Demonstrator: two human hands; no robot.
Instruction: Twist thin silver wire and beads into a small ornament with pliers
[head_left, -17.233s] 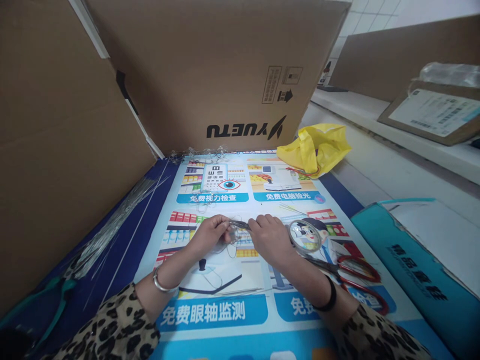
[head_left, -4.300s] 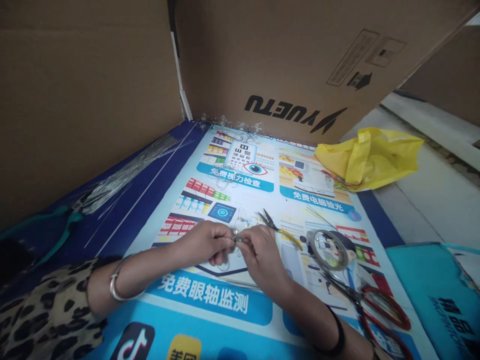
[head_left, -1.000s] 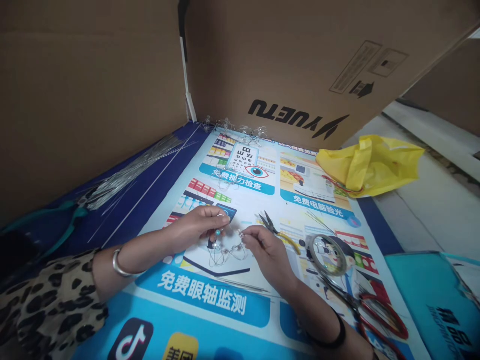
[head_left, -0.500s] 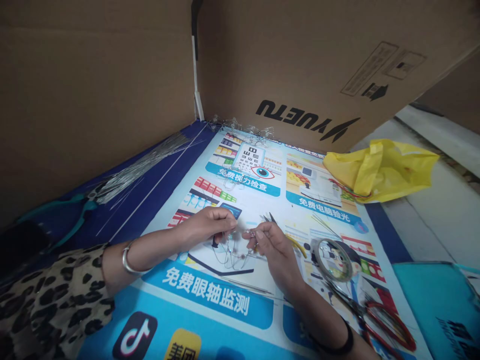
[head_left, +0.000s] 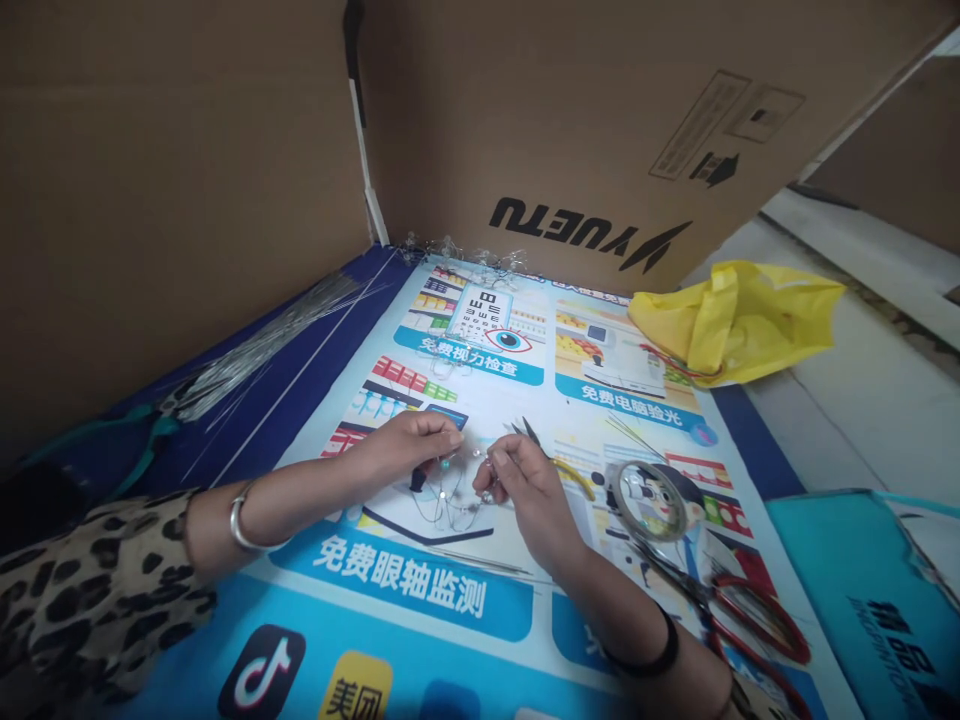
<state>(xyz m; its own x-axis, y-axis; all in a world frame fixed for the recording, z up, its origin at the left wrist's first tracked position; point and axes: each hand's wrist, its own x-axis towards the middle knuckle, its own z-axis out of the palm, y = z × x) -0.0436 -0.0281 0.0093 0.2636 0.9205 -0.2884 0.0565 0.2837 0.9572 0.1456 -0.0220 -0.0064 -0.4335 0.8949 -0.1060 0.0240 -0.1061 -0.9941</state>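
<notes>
My left hand [head_left: 421, 444] is closed in a pinch on one side of a thin wire piece with small clear beads [head_left: 444, 497]. Its loops hang between my two hands over the printed sheet [head_left: 495, 420]. On the other side, my right hand [head_left: 521, 480] pinches the same wire piece, thumb against fingers. The fingertips of the two hands are a small distance apart. Just behind my right hand lie yellow-handled pliers [head_left: 574, 478], partly covered by it.
Right: a wire or tape roll [head_left: 649, 500], red-handled scissors [head_left: 761, 615], a yellow bag [head_left: 739, 322] and a teal bag [head_left: 862, 590]. Left: a bundle of wires [head_left: 259, 350] and teal-handled cutters [head_left: 142, 450]. Beaded wire pieces [head_left: 487, 262] lie by the cardboard wall [head_left: 585, 120].
The view has shifted slightly, so the surroundings appear further left. My right hand has turned a little, its fingers more curled, and the hanging wire loops have changed shape.
</notes>
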